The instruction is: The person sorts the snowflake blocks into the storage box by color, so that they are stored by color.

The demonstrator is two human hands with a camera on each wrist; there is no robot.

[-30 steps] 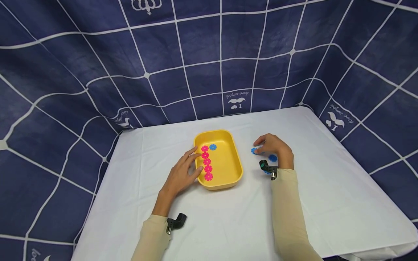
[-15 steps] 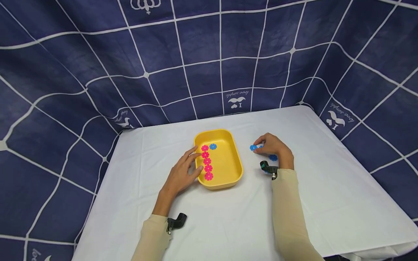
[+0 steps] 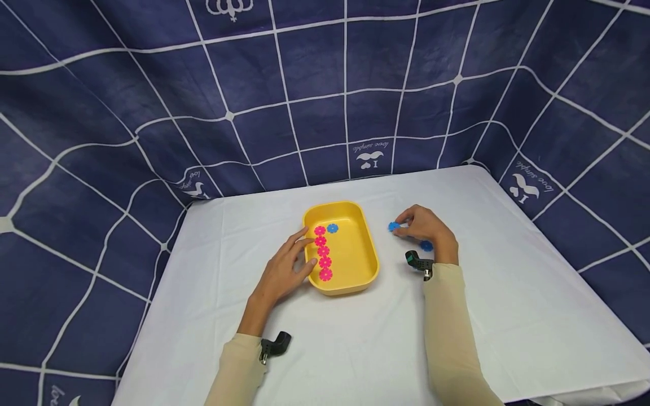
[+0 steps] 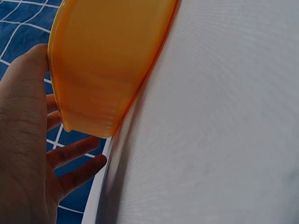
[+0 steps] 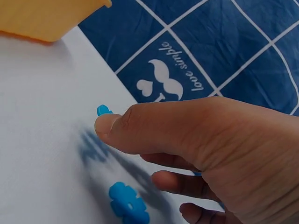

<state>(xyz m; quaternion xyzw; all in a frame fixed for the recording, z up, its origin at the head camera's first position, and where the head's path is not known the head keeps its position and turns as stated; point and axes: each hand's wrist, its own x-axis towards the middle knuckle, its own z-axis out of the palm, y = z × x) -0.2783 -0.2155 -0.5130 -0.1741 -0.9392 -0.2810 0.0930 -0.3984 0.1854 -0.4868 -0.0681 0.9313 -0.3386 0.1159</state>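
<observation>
The yellow tray [image 3: 355, 248] stands on a white cloth [image 3: 325, 349]. Along the inside of the tray's left wall, five pink flower pieces [image 3: 323, 251] lie in a row, and one blue flower piece [image 3: 332, 228] lies just right of the farthest one. At the tray's left rim, the left hand [image 3: 285, 265] rests with thumb and fingers spread, touching the rim. Right of the tray and apart from it, the right hand [image 3: 425, 225] pinches a held blue piece [image 3: 393, 226] between thumb and fingertip, raised over its own shadow on the cloth. Farther right of the tray, a loose blue piece [image 3: 426, 246] lies beside the right wrist, partly covered. Beyond the tray hangs a dark blue curtain [image 3: 315, 67] with white grid lines.
</observation>
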